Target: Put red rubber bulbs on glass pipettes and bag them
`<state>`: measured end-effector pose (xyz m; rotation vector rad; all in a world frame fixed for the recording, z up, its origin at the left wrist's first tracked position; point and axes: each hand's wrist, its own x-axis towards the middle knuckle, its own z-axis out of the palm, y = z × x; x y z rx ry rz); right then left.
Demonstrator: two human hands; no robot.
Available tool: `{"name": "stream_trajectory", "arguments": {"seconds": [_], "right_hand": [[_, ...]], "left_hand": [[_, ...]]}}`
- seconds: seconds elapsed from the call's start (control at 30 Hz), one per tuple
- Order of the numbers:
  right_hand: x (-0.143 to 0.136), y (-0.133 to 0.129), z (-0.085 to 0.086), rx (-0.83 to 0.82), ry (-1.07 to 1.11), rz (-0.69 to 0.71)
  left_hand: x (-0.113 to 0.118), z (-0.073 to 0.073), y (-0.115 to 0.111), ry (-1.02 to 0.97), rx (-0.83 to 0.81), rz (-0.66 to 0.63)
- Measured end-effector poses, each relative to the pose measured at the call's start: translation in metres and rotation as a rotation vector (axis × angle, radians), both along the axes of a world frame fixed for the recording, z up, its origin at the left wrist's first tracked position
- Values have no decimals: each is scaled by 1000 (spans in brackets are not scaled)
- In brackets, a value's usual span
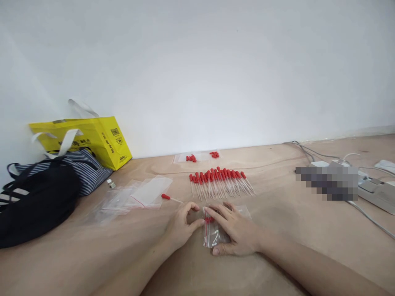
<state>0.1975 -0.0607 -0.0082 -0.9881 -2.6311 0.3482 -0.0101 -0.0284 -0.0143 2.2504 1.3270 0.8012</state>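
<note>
A clear zip-lock bag point(217, 237) with a red seal line lies on the table before me, and a red dropper bulb shows within its outline. My right hand point(236, 230) rests on this bag with its fingers spread. At the bag's sealed edge, my left hand point(185, 224) is curved with thumb and fingers apart, and nothing shows between them. Just beyond my left hand lies a single dropper point(166, 197) with a red bulb. Several more red-bulbed droppers point(220, 176) are laid side by side behind the bag, thin stems towards me.
Flat zip-lock bags point(151, 191) overlap at the left, beside a small glass bottle point(111, 183). Two small piles of red bulbs point(191, 158) lie near the wall. A yellow bag point(114, 139) and a black bag point(40, 201) stand left; power strips point(376, 193) and cables are right.
</note>
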Motion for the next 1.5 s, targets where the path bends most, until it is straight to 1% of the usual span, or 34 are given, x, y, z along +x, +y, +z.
{"name": "stream_trajectory", "arguments": {"seconds": [0.1,0.17,0.2,0.27,0.33,0.43,0.53,0.63,0.77,0.83,0.9,1.1,1.23,1.37,1.5], "right_hand": [[9,1,4,-26,16,-67],[16,4,5,-46,25,-109],[18,5,5,-57,29,-119],[20,8,3,-79,36,-118],[20,10,1,-103,46,-107],[16,11,-1,-138,71,-96],[12,13,0,-158,78,-68],[11,15,0,-160,63,-39],[12,17,-2,-146,51,-28],[12,17,-2,-144,54,-27],[13,17,-2,-148,59,-30],[13,17,-2,-168,56,-39],[13,17,-1,-172,53,-41],[12,17,0,-161,48,-33],[12,17,0,-160,54,-23]], "left_hand": [[-30,14,17,228,202,8],[-51,21,32,390,306,70],[-61,22,39,451,333,100],[-74,21,51,519,337,104],[-80,18,58,535,321,84],[-78,17,60,531,317,60],[-70,22,53,516,314,46],[-62,27,35,458,263,5],[-51,24,1,345,77,-132],[-48,21,-13,332,27,-147],[-47,21,-20,336,18,-136],[-54,29,-19,391,44,-101],[-54,25,-17,424,88,-98],[-44,17,-16,359,112,-141],[-23,11,-15,254,88,-227]]}}
